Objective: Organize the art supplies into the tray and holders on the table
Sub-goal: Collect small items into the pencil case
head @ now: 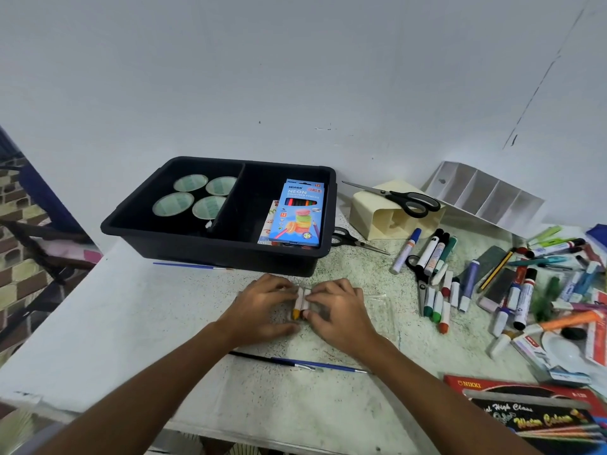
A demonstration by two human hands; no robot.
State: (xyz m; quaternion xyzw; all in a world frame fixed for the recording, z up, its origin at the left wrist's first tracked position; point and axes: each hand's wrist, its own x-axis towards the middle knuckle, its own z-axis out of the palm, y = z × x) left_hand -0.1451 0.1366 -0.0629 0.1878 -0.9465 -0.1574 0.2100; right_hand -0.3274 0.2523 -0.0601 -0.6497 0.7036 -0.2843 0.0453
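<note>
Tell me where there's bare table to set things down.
Bare patches: the table left of the left hand, below the black tray, and the near edge under the paintbrush. Crowded: the right side, among the markers and scissors.

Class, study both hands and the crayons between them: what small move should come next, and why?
Probably lift the bunch and carry it to the tray. The left hand and right hand already press a few crayons together on the table, so the grip looks gathered. The tray's right compartment, beside the pencil box, has free floor. More crayons lie loose farther right.
</note>
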